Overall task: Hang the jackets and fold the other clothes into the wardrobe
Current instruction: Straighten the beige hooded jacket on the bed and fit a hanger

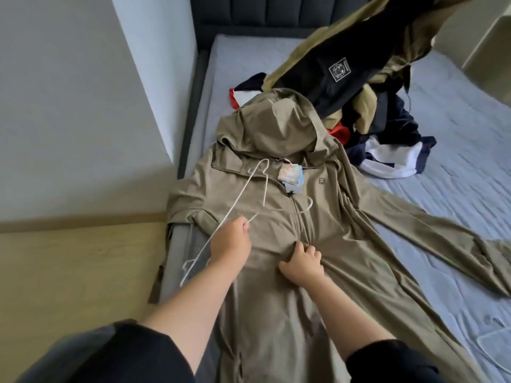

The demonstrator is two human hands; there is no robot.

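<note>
Khaki jacket (345, 244) lies front-up along the bed (456, 175), hood towards the headboard and sleeves spread, laid flat, I'd say, so a hanger can go in. Her left hand (231, 239) pinches the white wire hanger (233, 208) between its fingers (244, 223), the hook lying up by the collar. The right hand (302, 264) has its fingers (300, 248) bunched into the cloth beside the zip, probably to lift the front open. Beyond the hood a pile of clothes (359, 87) waits unsorted, and a spare hanger (489, 335) lies on the sheet near the right sleeve.
</note>
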